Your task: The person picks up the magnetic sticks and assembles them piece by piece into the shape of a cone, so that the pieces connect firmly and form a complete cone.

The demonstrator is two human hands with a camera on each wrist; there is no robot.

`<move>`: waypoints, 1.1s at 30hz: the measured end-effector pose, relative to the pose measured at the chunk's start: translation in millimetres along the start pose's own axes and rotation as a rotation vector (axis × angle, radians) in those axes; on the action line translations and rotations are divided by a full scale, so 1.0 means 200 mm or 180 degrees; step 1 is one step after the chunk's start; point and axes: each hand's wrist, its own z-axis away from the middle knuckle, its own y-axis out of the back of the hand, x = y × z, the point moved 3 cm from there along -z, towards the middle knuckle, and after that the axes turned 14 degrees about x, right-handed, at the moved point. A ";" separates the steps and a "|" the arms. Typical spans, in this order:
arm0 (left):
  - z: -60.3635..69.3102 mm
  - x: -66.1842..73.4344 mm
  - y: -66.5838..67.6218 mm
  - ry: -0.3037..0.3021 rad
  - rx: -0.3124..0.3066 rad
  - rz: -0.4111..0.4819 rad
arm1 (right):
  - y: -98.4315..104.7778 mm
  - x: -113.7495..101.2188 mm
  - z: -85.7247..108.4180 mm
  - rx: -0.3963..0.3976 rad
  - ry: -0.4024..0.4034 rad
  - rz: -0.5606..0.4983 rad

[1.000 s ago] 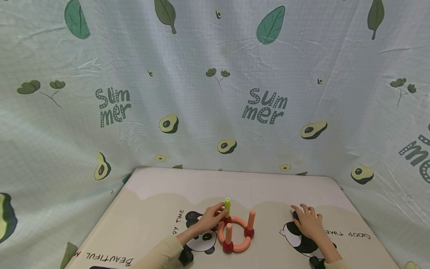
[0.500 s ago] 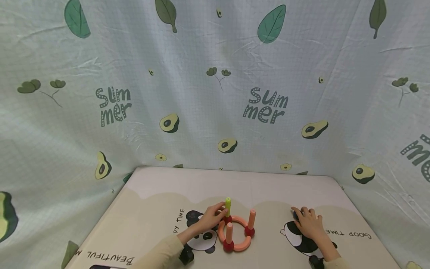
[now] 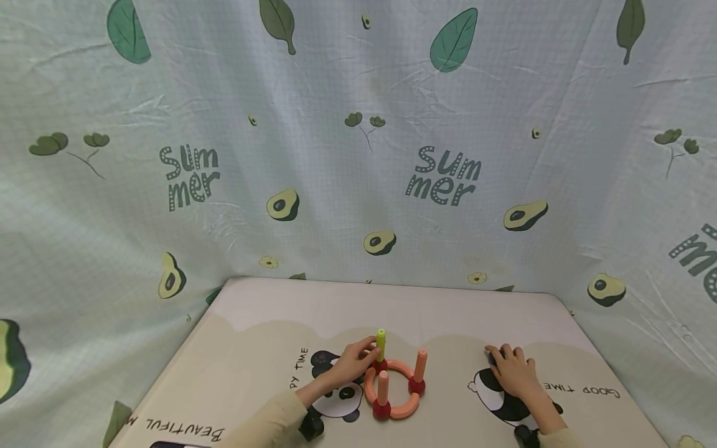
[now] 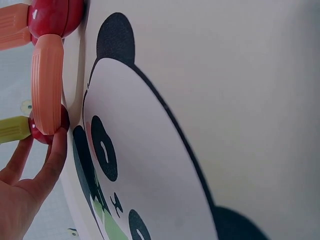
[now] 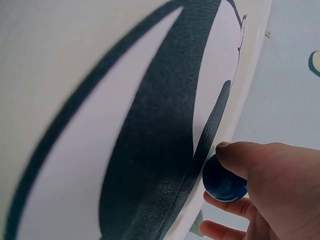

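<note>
On the table stands a ring (image 3: 404, 411) of curved orange pieces joined by red balls. Two upright orange rods (image 3: 421, 364) and one yellow-green rod (image 3: 381, 344) rise from it. My left hand (image 3: 350, 364) is at the ring's far left, its thumb and fingers on the red ball (image 4: 39, 134) under the yellow-green rod. In the left wrist view a curved orange piece (image 4: 47, 82) partly covers that ball. Off to the right, my right hand (image 3: 516, 373) holds a dark blue ball (image 5: 222, 182) between thumb and fingers, low over the table.
The pale table mat (image 3: 252, 348) carries printed pandas and lettering. A hanging cloth (image 3: 336, 174) with avocado and leaf prints encloses the table's back and sides. A dark-edged shape (image 3: 173, 444), partly cut off, lies at the lower left.
Both hands and the ring stay practically where they were. Only a slight shift of the whole head view shows.
</note>
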 end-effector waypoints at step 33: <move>-0.03 -0.15 -0.04 0.0052 0.0005 -0.0074 | 0.04 -0.05 -0.06 0.0604 0.0194 -0.0599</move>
